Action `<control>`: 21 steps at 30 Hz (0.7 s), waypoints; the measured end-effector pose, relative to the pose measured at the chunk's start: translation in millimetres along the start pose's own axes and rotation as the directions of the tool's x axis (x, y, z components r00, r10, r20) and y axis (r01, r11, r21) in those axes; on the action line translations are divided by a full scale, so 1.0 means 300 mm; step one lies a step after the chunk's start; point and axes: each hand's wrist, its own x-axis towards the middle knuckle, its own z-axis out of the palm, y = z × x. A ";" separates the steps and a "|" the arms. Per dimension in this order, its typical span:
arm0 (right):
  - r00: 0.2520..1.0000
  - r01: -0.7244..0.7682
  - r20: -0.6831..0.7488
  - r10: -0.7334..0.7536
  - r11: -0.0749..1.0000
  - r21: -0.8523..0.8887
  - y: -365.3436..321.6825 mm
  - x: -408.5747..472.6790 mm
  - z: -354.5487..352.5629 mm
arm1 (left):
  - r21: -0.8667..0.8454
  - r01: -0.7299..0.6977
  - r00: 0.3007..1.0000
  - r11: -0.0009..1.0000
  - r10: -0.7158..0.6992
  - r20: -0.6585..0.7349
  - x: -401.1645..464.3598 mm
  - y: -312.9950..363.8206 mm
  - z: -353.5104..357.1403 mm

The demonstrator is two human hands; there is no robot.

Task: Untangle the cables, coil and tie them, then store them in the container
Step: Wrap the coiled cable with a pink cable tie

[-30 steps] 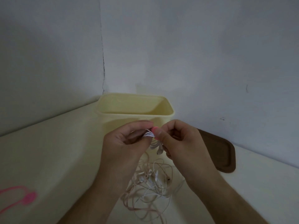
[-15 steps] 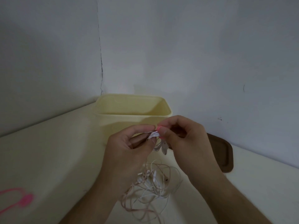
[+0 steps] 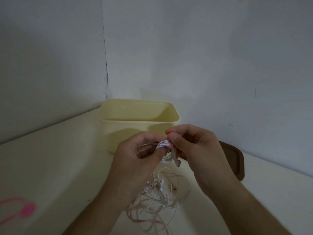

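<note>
Cables [image 3: 165, 145], white and thin, sit in a small wound bunch at the middle of the frame, and I see both hands on them. My left hand [image 3: 140, 156] curls round the bunch and grips it between thumb and fingers. My right hand [image 3: 191, 146] pinches a little pink tie [image 3: 170, 146] right against the bunch. I think the step in hand is the tying: one cable looks coiled, and the tie is going round it. Below the hands, at the lower middle of the frame, lies a loose heap of tangled cables [image 3: 160, 197] on the pale table [image 3: 50, 167], so I judge most of the job is not yet done. Just behind the hands stands the yellow container [image 3: 135, 126], open at the top, and I cannot see anything inside it. A brown lid [image 3: 237, 160] lies flat at the right, partly hidden by my right hand. Another pink tie [image 3: 22, 209] rests at the lower left, well apart from the hands. Next, I think the tie must be pulled snug so the coil does not spring open, and then the bunch can go up and over the rim into the container.
</note>
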 end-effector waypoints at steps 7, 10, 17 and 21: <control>0.999 -0.041 0.019 0.040 0.997 0.058 0.007 0.007 -0.014 | 0.013 -0.020 0.999 1.000 0.019 0.031 -0.003 0.002 0.001; 0.995 -0.077 0.074 0.073 0.996 0.055 0.000 0.006 -0.025 | 0.000 -0.006 1.000 1.000 0.006 0.020 -0.003 0.004 0.000; 0.980 -0.123 0.169 0.109 0.990 0.073 -0.007 0.007 -0.022 | -0.055 0.037 0.999 0.998 -0.037 -0.009 0.002 0.004 -0.004; 0.946 -0.149 0.301 0.121 0.986 0.071 -0.022 0.007 -0.039 | -0.092 0.050 0.998 0.995 -0.053 -0.039 0.010 0.004 -0.009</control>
